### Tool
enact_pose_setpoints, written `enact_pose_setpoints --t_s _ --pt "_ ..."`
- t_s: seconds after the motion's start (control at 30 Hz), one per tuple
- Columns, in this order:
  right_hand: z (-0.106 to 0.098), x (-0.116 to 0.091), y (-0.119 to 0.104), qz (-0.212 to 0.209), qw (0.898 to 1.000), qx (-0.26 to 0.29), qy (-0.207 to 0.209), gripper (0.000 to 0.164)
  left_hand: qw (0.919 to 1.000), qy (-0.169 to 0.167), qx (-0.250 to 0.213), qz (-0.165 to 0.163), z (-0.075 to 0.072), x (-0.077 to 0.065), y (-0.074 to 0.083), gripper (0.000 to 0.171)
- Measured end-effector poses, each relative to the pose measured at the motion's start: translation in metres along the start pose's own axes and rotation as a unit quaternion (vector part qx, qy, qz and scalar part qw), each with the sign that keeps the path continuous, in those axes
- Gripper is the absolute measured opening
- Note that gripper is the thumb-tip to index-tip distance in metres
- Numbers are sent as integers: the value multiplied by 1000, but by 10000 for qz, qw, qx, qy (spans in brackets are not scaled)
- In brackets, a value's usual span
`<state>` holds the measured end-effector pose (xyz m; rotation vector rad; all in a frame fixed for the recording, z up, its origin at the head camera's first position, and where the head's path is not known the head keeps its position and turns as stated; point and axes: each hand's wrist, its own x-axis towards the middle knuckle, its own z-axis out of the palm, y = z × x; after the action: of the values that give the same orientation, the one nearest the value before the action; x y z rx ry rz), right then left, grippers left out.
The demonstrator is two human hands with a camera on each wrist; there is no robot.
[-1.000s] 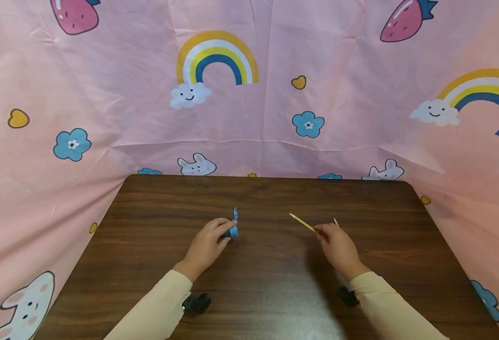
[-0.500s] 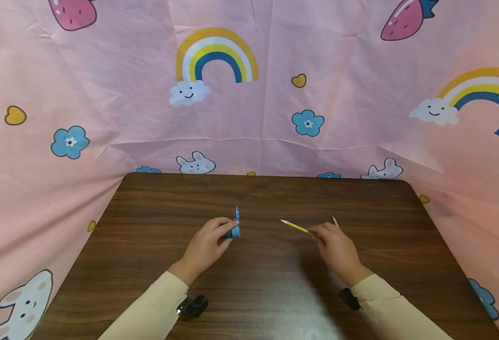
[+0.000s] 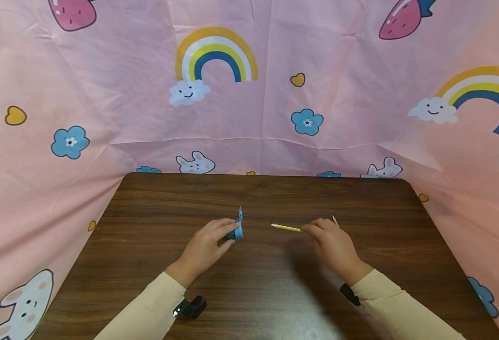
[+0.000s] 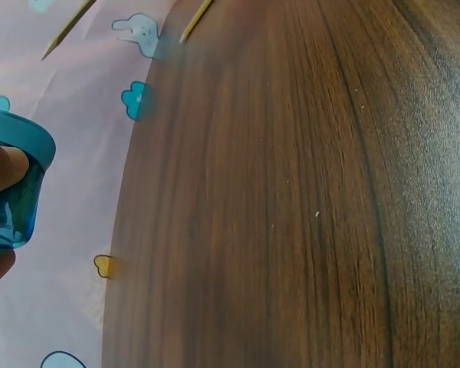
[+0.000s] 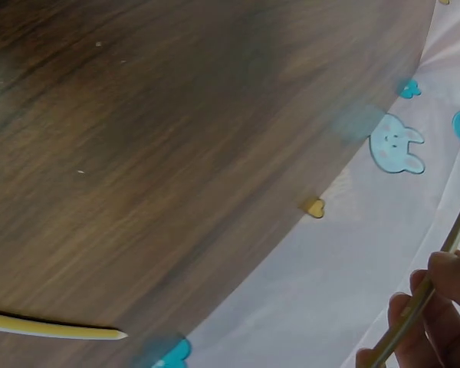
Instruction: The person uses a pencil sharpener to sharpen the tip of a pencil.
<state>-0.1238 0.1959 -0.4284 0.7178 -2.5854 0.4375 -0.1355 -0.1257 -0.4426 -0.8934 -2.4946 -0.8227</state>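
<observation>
My left hand (image 3: 207,243) grips a small blue pencil sharpener (image 3: 239,231) with a translucent tub, its flip lid (image 3: 241,214) standing up. The left wrist view shows a thumb tip against its lighter blue rim (image 4: 23,132). Across from it, my right hand (image 3: 332,245) pinches a yellow pencil (image 3: 286,228), whose pale tip points left toward the sharpener. A gap separates tip and sharpener. A second pencil (image 5: 54,328) lies on the table; in the head view only its tip (image 3: 334,220) shows beyond the right hand.
The dark wooden table (image 3: 257,293) has rounded far corners. Behind and beside it hangs a pink cloth (image 3: 338,56) printed with rainbows, flowers and rabbits. A black wrist device (image 3: 190,308) sits under the left sleeve, another (image 3: 350,294) under the right.
The held pencil has swung nearly level, and its tip has moved left toward the sharpener. My left hand has shifted the sharpener slightly right. The second pencil stays put.
</observation>
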Motion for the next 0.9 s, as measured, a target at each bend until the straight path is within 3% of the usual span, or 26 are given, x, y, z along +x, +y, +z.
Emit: enact_pose_setpoints --t_s 0.4,0.9 --pt "-3 10 -9 -694 9973 -70 209 29 9990 217 -161 349 -3 0 5 48" --pt "-3 15 -19 -1182 9927 -35 252 32 9979 290 -240 534 -5 1 12 49"
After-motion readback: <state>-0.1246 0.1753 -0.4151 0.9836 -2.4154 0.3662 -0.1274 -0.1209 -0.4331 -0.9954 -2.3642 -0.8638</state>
